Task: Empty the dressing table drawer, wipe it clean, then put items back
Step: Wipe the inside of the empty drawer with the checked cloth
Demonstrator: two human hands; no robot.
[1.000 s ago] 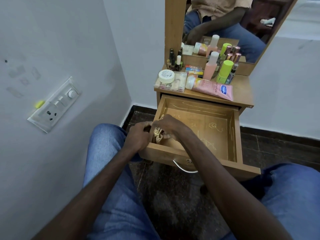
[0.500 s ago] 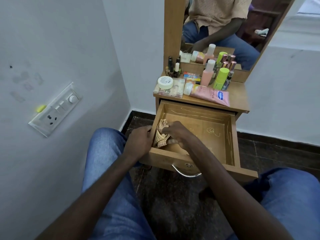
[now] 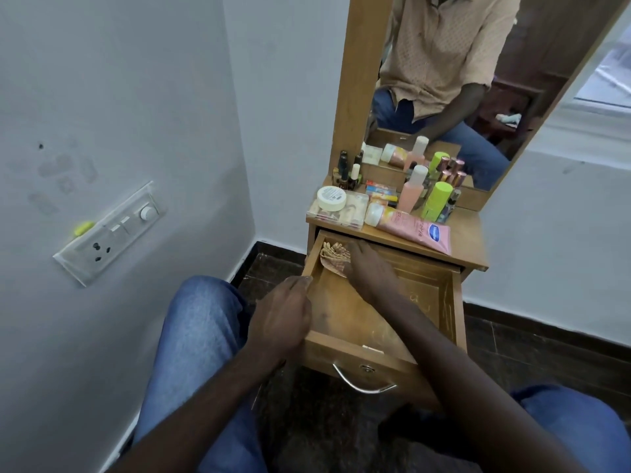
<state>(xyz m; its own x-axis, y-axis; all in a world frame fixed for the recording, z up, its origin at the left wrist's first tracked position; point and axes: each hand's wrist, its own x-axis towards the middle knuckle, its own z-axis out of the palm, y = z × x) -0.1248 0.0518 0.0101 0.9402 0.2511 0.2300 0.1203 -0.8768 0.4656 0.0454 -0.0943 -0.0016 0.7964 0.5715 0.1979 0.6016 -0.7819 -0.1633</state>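
1. While the drawer (image 3: pixel 457 302) of the dressing table (image 3: pixel 469 233) stands pulled out, a seated person in blue jeans reaches into it with the right hand (image 3: pixel 370 273).
2. That hand lies palm down in the drawer's far left corner, its fingers fairly straight and pressing a bunched checked cloth (image 3: pixel 333 256) against the wooden floor.
3. The left hand (image 3: pixel 283 315) rests on the rim of the drawer's left wall; whether its fingers curl round the board cannot be told.
4. Apart from the cloth, the drawer's floor shows only bare wood with pale scrawled marks.
5. A metal handle (image 3: pixel 362 385) hangs on the drawer front.
6. On the tabletop lie a pink tube (image 3: pixel 415 231) and a clear box (image 3: pixel 356 211) with a white jar (image 3: pixel 331 198) on it.
7. Behind these stand a pink bottle (image 3: pixel 411 192), a green bottle (image 3: pixel 438 199) and small dark bottles (image 3: pixel 345 172), close to the mirror (image 3: pixel 444 63).
8. A switch panel (image 3: pixel 109 233) sits on the white wall to the left.
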